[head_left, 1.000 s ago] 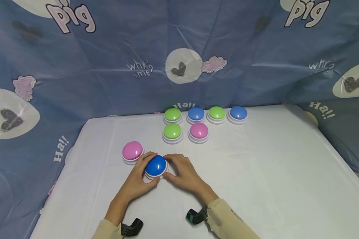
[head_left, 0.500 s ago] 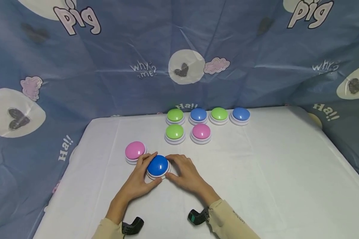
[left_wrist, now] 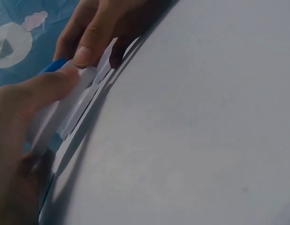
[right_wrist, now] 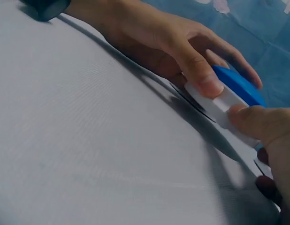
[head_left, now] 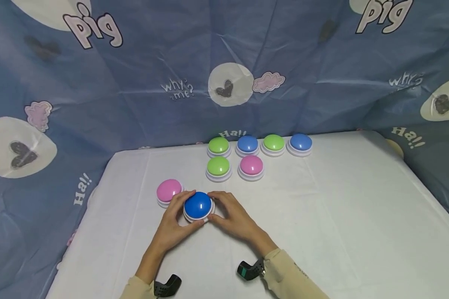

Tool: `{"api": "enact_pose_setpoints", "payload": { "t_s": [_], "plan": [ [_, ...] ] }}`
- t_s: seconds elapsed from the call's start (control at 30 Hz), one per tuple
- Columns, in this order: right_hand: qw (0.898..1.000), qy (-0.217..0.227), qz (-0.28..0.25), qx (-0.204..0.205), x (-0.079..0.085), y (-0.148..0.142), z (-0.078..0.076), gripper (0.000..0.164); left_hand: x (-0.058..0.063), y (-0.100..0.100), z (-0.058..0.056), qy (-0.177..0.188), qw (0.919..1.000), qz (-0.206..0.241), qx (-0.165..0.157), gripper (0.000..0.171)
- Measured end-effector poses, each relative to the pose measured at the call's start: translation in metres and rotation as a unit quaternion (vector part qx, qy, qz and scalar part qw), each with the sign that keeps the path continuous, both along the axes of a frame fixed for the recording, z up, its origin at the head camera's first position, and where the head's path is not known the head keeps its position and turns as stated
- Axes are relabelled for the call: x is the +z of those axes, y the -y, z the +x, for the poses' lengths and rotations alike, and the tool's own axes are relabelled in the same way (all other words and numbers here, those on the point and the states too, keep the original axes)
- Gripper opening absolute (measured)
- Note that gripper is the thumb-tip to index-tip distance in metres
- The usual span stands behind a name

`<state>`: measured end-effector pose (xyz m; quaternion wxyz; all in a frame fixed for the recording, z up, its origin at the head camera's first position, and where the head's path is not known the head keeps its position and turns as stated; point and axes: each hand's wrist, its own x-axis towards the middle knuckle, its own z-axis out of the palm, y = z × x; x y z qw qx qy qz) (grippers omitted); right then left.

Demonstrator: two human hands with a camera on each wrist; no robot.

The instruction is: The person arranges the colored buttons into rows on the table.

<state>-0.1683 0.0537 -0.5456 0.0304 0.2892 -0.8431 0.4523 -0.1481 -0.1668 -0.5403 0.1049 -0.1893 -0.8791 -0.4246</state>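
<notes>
A round push button with a glossy blue dome (head_left: 197, 204) and a white base is held between both hands. My left hand (head_left: 171, 229) grips its left side, fingers at the far rim and thumb at the near rim. On the other side my right hand (head_left: 235, 218) holds the rim between curled fingers and thumb. In the right wrist view both thumbs press on the white base (right_wrist: 205, 104), close over the tablecloth, and their tips are near each other. The left wrist view shows the white base (left_wrist: 60, 110) edge-on. A pink button (head_left: 168, 190) stands right beside my left fingers.
Farther back stand green buttons (head_left: 218, 166), blue buttons (head_left: 247, 143) and another pink button (head_left: 251, 165), in two rows. A white cloth (head_left: 321, 232) covers the table, and a blue printed curtain (head_left: 142, 104) hangs behind it.
Both hands keep their hold on the blue button. It has shifted slightly toward the back relative to the pink one. The head view itself has moved a little.
</notes>
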Motion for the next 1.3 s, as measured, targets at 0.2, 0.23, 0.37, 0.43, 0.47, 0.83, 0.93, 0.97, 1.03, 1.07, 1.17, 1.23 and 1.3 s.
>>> {"api": "enact_pose_setpoints", "payload": {
  "t_s": [0.2,0.23,0.37,0.43,0.47,0.83,0.93,0.97,1.03,1.07,1.17,1.23,1.3],
  "plan": [
    [0.999,0.009,-0.051,0.003,0.002,-0.003,-0.002,0.058,0.003,-0.008,-0.003,0.004,0.998,0.063,-0.003,0.077],
    [0.998,0.01,-0.056,0.001,0.003,-0.004,-0.003,0.058,0.003,-0.01,-0.004,0.005,0.9978,0.067,-0.002,0.076],
    [0.997,0.012,-0.072,-0.005,0.003,-0.009,-0.005,0.058,0.004,-0.02,-0.006,0.008,0.9972,0.074,0.008,0.073],
    [0.997,0.013,-0.079,-0.006,0.003,-0.012,-0.006,0.058,0.004,-0.024,-0.008,0.005,0.9969,0.077,0.015,0.072],
    [0.996,0.011,-0.084,-0.006,0.003,-0.013,-0.007,0.058,0.003,-0.027,-0.009,0.003,0.9967,0.079,0.018,0.071],
    [0.992,-0.002,-0.123,-0.018,0.009,-0.033,-0.016,0.056,0.013,-0.058,-0.018,-0.013,0.9897,0.142,0.016,0.074],
    [0.991,0.002,-0.129,-0.023,0.011,-0.038,-0.019,0.056,0.026,-0.067,-0.017,-0.009,0.9851,0.171,0.01,0.074],
    [0.991,0.005,-0.131,-0.025,0.012,-0.039,-0.02,0.056,0.029,-0.069,-0.017,-0.009,0.9836,0.18,0.01,0.074],
    [0.99,0.011,-0.136,-0.03,0.012,-0.042,-0.022,0.055,0.033,-0.075,-0.017,-0.008,0.9812,0.192,0.015,0.073],
    [0.99,0.013,-0.139,-0.033,0.013,-0.043,-0.023,0.055,0.034,-0.077,-0.018,-0.008,0.9801,0.198,0.017,0.073],
    [0.987,0.02,-0.151,-0.042,0.014,-0.047,-0.026,0.054,0.034,-0.084,-0.021,-0.013,0.9787,0.203,0.025,0.071],
    [0.986,0.022,-0.16,-0.047,0.015,-0.049,-0.027,0.054,0.03,-0.087,-0.025,-0.016,0.978,0.206,0.031,0.071],
    [0.985,0.028,-0.165,-0.051,0.021,-0.051,-0.026,0.053,0.022,-0.089,-0.032,-0.023,0.9782,0.203,0.037,0.072]
  ]
}}
